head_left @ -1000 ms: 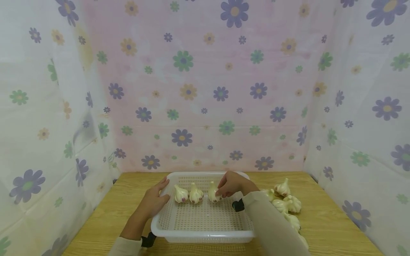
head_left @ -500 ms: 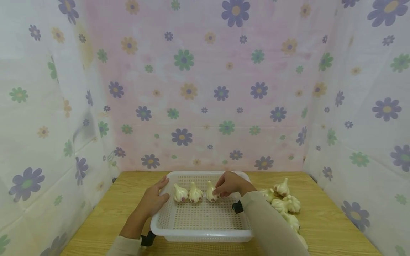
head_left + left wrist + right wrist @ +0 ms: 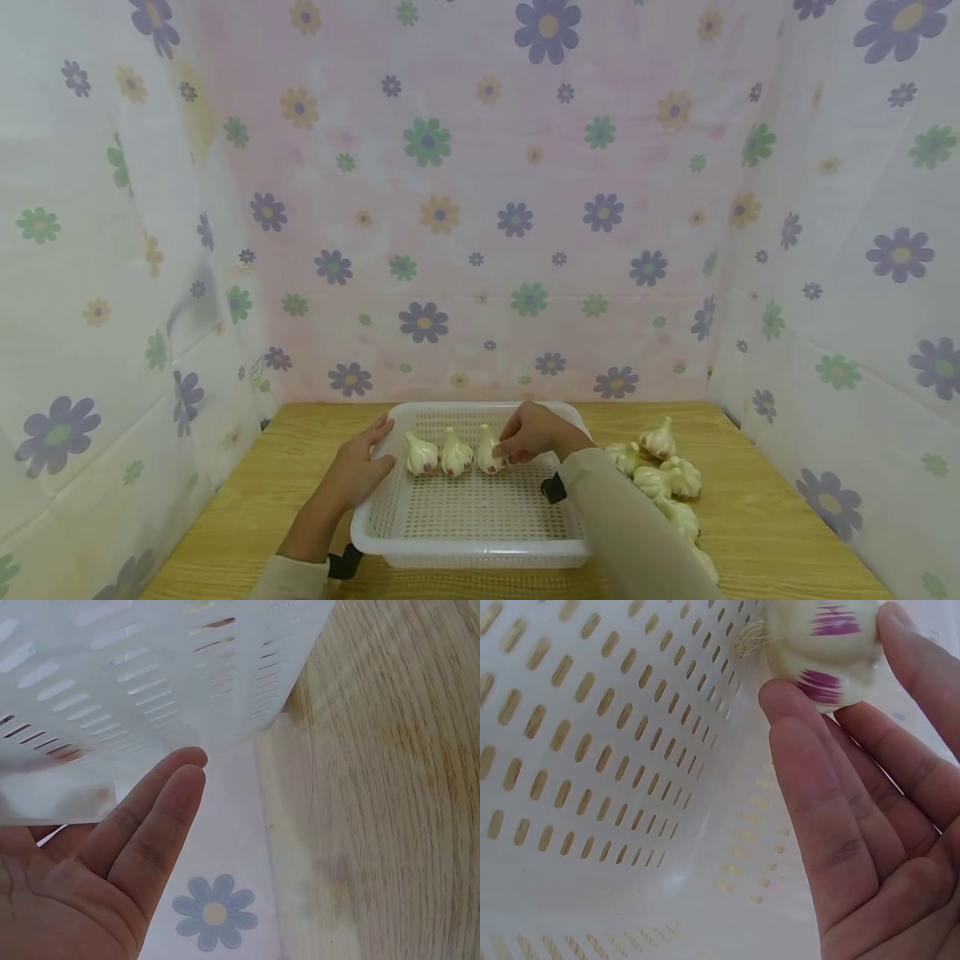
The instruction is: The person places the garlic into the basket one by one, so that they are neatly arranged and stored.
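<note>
A white perforated basket (image 3: 480,547) stands on the table, with three garlic bulbs in a row along its back part. My left hand (image 3: 358,477) rests at the basket's left rim, fingers fairly straight; in the left wrist view the left hand (image 3: 112,862) lies against the outer wall. My right hand (image 3: 536,433) reaches inside and holds the rightmost bulb (image 3: 488,451), which stands stem up. The right wrist view shows this bulb (image 3: 821,645) between the thumb and fingers of the right hand (image 3: 870,817). Left of it are the middle bulb (image 3: 456,454) and another bulb (image 3: 422,456).
Several garlic bulbs (image 3: 659,440) lie in a loose group on the wooden table (image 3: 765,500), right of the basket, partly hidden by my right sleeve (image 3: 626,517). Flowered cloth (image 3: 480,208) encloses the table at the back and both sides.
My right hand has moved slightly left with the bulb, bringing it closer to the middle one. My left hand has stayed at the rim.
</note>
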The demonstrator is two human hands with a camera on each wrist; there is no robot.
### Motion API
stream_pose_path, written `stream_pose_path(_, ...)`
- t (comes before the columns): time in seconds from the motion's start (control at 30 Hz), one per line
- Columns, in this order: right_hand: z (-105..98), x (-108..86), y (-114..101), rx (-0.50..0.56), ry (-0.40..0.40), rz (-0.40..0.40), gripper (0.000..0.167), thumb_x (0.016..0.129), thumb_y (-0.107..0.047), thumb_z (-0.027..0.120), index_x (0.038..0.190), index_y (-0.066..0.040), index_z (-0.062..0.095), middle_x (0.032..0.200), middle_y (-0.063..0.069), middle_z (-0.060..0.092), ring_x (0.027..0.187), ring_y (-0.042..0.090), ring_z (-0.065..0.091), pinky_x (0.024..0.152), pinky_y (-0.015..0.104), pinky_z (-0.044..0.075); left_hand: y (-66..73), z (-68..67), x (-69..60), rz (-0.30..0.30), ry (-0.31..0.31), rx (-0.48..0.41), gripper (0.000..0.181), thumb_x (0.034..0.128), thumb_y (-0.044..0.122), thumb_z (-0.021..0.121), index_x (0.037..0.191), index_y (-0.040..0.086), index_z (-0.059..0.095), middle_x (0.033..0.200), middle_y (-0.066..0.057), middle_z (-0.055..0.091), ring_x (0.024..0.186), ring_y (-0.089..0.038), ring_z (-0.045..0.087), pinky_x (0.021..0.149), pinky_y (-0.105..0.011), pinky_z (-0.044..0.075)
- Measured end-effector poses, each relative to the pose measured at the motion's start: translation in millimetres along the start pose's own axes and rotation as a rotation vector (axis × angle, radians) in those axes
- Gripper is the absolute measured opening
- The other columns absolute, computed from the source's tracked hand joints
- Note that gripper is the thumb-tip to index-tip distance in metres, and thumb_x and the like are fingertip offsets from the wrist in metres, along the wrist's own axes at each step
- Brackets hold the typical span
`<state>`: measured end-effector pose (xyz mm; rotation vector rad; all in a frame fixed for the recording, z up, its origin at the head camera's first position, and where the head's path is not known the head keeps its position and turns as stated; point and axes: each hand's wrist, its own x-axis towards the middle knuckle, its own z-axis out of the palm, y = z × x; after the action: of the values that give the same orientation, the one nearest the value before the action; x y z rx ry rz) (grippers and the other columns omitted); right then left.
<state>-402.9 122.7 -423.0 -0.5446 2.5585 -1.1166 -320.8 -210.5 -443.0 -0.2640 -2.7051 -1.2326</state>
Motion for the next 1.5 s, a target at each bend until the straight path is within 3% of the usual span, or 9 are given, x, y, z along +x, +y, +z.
stream_pose_path(0.57,1.4,-0.6,-4.2,-0.009,-0.001,-0.019,0.018,0.086,-0.02,0.084,0.098,-0.007,0.081,0.081,0.008,0.078,0.081,0.031,0.077,0.072,0.038,0.064,4.1,-0.3,-1.9,0.001,0.007,0.001,0.067,0.0903,0.013,0.06,0.155,0.002,0.046,0.169,-0.008,0.031,0.149,-0.044,0.035,0.105,-0.056,0.052)
stream_pose_path(0.87,1.1,-0.3,-5.5,-0.012,0.0,-0.018,0.02,0.086,-0.021,0.084,0.099,-0.007,0.081,0.082,0.006,0.078,0.079,0.028,0.077,0.071,0.037,0.064,6.1,-1.3,-4.0,-0.003,0.008,-0.017,0.067,0.0891,0.013,0.061,0.154,0.002,0.047,0.168,-0.008,0.032,0.149,-0.046,0.035,0.099,-0.054,0.056)
stream_pose_path(1.13,1.9,0.7,-0.9,-0.022,0.022,-0.019,0.035,0.085,-0.023,0.085,0.112,-0.002,0.077,0.092,0.004,0.078,0.078,0.025,0.076,0.07,0.037,0.064,7.1,-0.6,-6.7,-0.006,0.001,-0.01,0.066,0.0903,0.014,0.062,0.154,0.002,0.046,0.168,-0.008,0.031,0.149,-0.045,0.035,0.104,-0.055,0.052)
stream_pose_path(1.5,-5.8,-1.1,-9.7,-0.102,0.053,-0.029,0.044,0.084,-0.032,0.086,0.119,-0.007,0.075,0.105,0.005,0.078,0.081,0.025,0.074,0.068,0.038,0.062,2.5,-2.0,-2.1,0.016,0.003,-0.006,0.067,0.0908,0.013,0.061,0.155,0.002,0.045,0.169,-0.008,0.031,0.15,-0.043,0.034,0.108,-0.056,0.048)
